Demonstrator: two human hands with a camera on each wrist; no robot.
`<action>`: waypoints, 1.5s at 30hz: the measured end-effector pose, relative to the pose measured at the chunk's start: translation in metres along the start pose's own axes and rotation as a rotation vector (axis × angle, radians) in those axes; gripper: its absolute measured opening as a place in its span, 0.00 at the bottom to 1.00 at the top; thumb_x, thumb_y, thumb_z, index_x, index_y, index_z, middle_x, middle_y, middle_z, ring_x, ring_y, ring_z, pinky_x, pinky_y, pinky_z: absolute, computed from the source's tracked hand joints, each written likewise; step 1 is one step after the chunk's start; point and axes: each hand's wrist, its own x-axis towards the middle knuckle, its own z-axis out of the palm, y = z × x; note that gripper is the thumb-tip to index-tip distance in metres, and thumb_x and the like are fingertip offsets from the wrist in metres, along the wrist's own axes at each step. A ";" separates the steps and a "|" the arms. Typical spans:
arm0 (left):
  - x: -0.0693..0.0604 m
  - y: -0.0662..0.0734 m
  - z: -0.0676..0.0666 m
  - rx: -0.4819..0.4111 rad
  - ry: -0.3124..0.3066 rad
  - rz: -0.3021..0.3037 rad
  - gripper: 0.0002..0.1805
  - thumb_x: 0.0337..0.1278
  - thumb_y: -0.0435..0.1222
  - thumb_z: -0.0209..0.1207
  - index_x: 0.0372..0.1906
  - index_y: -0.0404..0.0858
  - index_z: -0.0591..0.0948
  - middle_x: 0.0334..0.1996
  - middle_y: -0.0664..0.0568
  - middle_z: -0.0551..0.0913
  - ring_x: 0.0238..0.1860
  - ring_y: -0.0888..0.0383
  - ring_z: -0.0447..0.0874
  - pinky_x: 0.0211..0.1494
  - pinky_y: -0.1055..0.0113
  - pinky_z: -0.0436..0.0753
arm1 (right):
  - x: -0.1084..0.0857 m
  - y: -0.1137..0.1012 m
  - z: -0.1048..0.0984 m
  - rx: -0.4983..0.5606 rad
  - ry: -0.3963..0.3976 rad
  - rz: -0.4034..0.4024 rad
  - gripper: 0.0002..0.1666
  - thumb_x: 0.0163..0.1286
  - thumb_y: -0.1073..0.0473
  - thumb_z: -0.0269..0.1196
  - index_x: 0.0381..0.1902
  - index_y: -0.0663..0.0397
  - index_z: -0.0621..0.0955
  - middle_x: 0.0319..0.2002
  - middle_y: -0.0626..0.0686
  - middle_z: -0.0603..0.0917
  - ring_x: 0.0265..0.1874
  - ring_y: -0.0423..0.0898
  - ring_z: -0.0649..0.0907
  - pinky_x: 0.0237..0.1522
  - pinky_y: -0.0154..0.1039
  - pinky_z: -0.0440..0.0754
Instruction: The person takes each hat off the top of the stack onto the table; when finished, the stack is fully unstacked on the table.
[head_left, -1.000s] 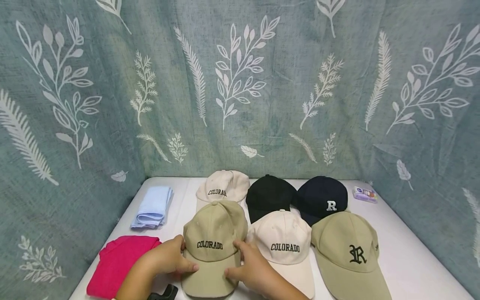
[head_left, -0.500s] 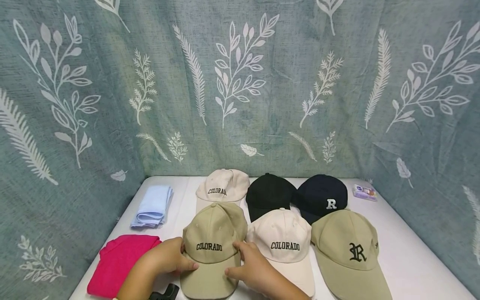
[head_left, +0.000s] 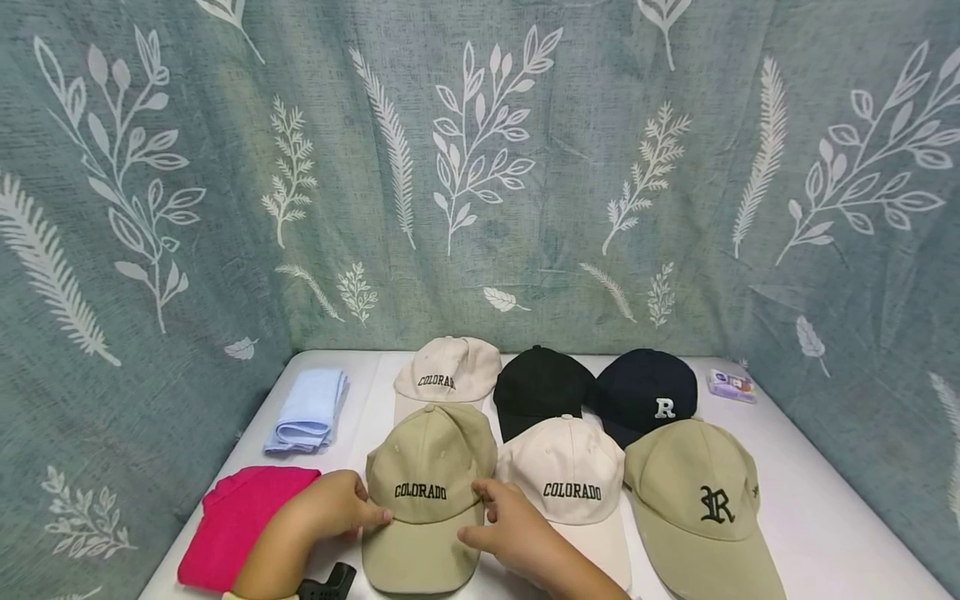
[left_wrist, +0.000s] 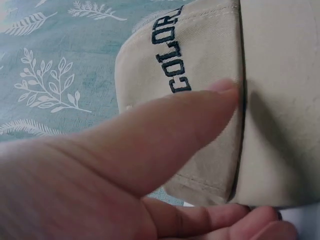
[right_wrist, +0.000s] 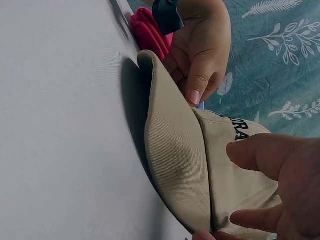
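Note:
A khaki baseball cap (head_left: pixel 431 450) with COLORADO lettering sits brim toward me on the white table. My left hand (head_left: pixel 326 508) is at its left side; in the left wrist view the thumb (left_wrist: pixel 200 112) lies on the crown at the brim seam, the curled fingers (left_wrist: pixel 250 225) by the cap's edge. At the right side is my right hand (head_left: pixel 517 529), thumb and index finger spread apart near the brim and crown. The right wrist view shows the curved brim (right_wrist: pixel 175 145) and these loosely parted fingers (right_wrist: pixel 257 150). Whether the right fingertips press the cloth is unclear.
Close to the right stand a cream COLORADO cap (head_left: pixel 570 467) and a khaki R cap (head_left: pixel 690 483). Behind are another cream cap (head_left: pixel 450 367), a black cap (head_left: pixel 540 387) and a navy cap (head_left: pixel 645 387). Pink cloth (head_left: pixel 240 517), blue cloth (head_left: pixel 307 408) and a small purple pack (head_left: pixel 731 386) lie around.
The left thumb has slid up from the brim to the seam. The right thumb has lifted slightly away from the brim. The khaki cap stays nearly in place.

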 end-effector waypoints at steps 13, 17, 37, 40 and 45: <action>0.001 0.002 -0.013 -0.048 0.065 -0.039 0.22 0.69 0.53 0.63 0.35 0.37 0.80 0.19 0.46 0.79 0.21 0.55 0.73 0.25 0.62 0.72 | 0.001 -0.011 -0.023 0.039 0.029 -0.057 0.33 0.67 0.56 0.70 0.67 0.62 0.76 0.53 0.59 0.84 0.43 0.47 0.84 0.31 0.40 0.83; 0.005 0.005 -0.021 -0.078 0.088 -0.024 0.21 0.70 0.52 0.61 0.38 0.35 0.82 0.23 0.46 0.81 0.25 0.55 0.77 0.26 0.61 0.76 | 0.008 -0.019 -0.038 -0.003 0.079 -0.082 0.29 0.69 0.56 0.69 0.65 0.59 0.78 0.51 0.58 0.86 0.40 0.44 0.84 0.32 0.36 0.82; 0.078 0.005 -0.086 0.034 0.068 0.001 0.27 0.77 0.51 0.56 0.59 0.30 0.78 0.50 0.38 0.85 0.40 0.52 0.85 0.41 0.55 0.83 | 0.096 -0.056 -0.089 -0.021 0.081 0.052 0.21 0.74 0.56 0.66 0.59 0.58 0.79 0.48 0.55 0.84 0.40 0.52 0.85 0.45 0.42 0.86; 0.095 0.005 -0.090 0.091 0.047 0.016 0.26 0.78 0.50 0.54 0.59 0.29 0.78 0.50 0.38 0.85 0.43 0.50 0.85 0.44 0.52 0.84 | 0.115 -0.056 -0.096 -0.048 0.090 0.086 0.22 0.74 0.55 0.66 0.61 0.60 0.78 0.51 0.57 0.83 0.42 0.51 0.85 0.49 0.44 0.87; 0.122 0.009 -0.091 0.174 0.023 0.049 0.22 0.77 0.47 0.55 0.54 0.30 0.80 0.49 0.41 0.84 0.47 0.47 0.82 0.48 0.49 0.83 | 0.142 -0.055 -0.106 -0.213 0.142 0.110 0.26 0.74 0.51 0.66 0.64 0.55 0.78 0.56 0.56 0.83 0.48 0.52 0.85 0.53 0.49 0.85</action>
